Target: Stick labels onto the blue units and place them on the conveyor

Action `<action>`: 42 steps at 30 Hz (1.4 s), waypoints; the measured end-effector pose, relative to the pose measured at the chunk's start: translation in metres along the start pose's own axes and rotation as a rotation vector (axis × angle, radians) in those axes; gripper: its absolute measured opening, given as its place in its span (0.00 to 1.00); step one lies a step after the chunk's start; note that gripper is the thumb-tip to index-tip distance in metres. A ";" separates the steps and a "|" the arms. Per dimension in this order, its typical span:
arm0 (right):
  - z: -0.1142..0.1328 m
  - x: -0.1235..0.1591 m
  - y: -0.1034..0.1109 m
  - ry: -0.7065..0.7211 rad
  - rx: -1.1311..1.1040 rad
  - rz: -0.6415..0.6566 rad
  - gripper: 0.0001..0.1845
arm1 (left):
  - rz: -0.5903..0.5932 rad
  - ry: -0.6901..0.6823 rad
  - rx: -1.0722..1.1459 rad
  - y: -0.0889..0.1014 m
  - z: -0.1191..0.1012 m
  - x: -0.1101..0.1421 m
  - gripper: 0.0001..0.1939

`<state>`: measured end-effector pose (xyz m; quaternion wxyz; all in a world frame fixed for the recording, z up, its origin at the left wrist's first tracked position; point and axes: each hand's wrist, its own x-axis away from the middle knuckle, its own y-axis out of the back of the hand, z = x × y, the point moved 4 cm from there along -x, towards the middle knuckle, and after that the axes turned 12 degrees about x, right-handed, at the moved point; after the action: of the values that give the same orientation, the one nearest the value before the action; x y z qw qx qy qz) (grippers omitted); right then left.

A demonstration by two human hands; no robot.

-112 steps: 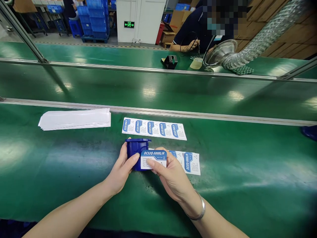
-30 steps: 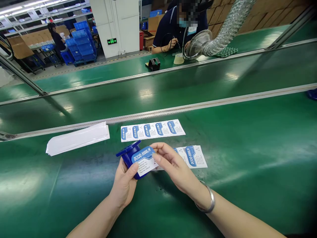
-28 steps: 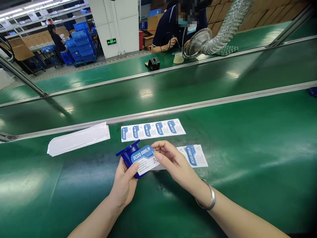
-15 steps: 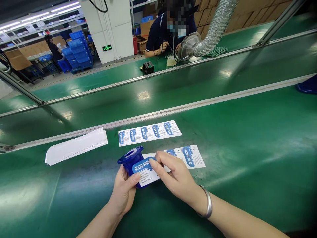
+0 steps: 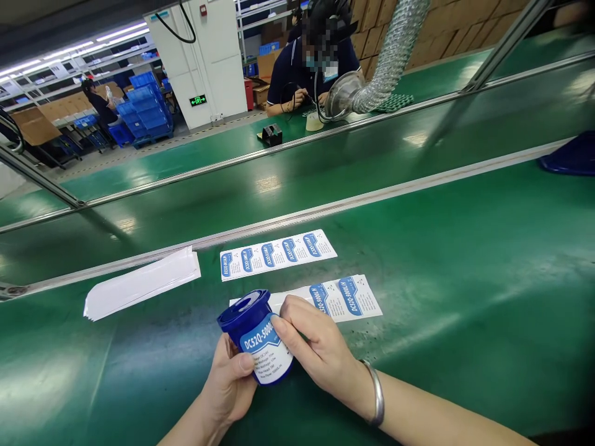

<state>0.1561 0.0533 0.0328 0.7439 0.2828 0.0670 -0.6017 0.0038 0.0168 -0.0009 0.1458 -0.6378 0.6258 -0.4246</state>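
Note:
A dark blue plastic pump housing (image 5: pixel 245 310), with a flanged top and a round hole, is tilted in my left hand (image 5: pixel 227 379). That hand is wrapped around its left side, thumb on the front. A blue-and-white printed label (image 5: pixel 272 354) curves around the housing's front. My right hand (image 5: pixel 318 350) is closed at the label's upper right edge, thumb on the label and fingers curled behind. Just behind my hands lies a sheet of labels (image 5: pixel 356 297), partly covered by the housing and my right hand. Farther back is another label sheet (image 5: pixel 277 254) with several labels.
A stack of white paper strips (image 5: pixel 144 282) lies at left on the green work surface (image 5: pixel 465 260). A metal rail (image 5: pixel 372 192) runs behind. Across the bench a person (image 5: pixel 288 71) works beside a flexible silver duct (image 5: pixel 393 56). A dark blue object (image 5: pixel 569 155) sits at far right.
The label now wraps closer around the housing, where before its right part stood out flat. The housing has turned more upright, and my right hand has moved slightly left and down.

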 end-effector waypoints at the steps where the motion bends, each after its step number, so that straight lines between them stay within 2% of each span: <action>1: -0.002 0.001 -0.002 -0.035 -0.052 -0.012 0.18 | 0.000 -0.001 0.000 0.000 0.000 0.000 0.37; 4: -0.010 0.005 -0.011 -0.183 -0.221 -0.036 0.15 | 0.018 -0.009 -0.005 0.004 0.000 -0.002 0.34; 9: -0.030 0.010 -0.028 -0.380 -0.407 0.035 0.15 | 0.076 0.009 0.052 0.009 0.002 -0.016 0.25; 11: -0.037 0.008 -0.023 -0.388 -0.394 -0.019 0.17 | 0.119 0.052 0.119 0.005 0.002 -0.020 0.24; 13: -0.041 0.005 -0.012 -0.340 -0.300 -0.117 0.19 | 0.171 0.120 0.187 -0.002 0.003 -0.022 0.25; 15: -0.041 0.000 -0.001 -0.273 -0.216 -0.158 0.21 | 0.226 0.195 0.240 -0.009 0.005 -0.022 0.29; 19: -0.038 -0.009 0.002 -0.206 -0.322 0.011 0.25 | 0.294 0.379 0.309 -0.014 0.015 -0.017 0.34; 23: -0.040 -0.005 -0.009 -0.314 -0.518 0.188 0.28 | 0.286 0.513 0.341 -0.013 0.024 -0.015 0.36; 27: -0.045 0.002 -0.015 -0.453 -0.490 0.158 0.27 | 0.165 0.444 0.269 -0.008 0.023 -0.019 0.30; 31: -0.045 0.006 -0.013 -0.440 -0.344 0.077 0.26 | 0.041 0.368 0.156 -0.002 0.020 -0.021 0.24; 36: -0.043 0.008 -0.010 -0.412 -0.231 0.036 0.25 | 0.063 0.252 -0.022 -0.004 0.016 -0.020 0.24; 42: -0.045 0.010 -0.007 -0.464 -0.193 0.022 0.26 | 0.121 0.078 -0.327 -0.007 0.011 -0.015 0.22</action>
<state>0.1629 0.0666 -0.0112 0.7693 0.0657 -0.0514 -0.6334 0.0185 0.0277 -0.0079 0.0411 -0.5972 0.7289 -0.3321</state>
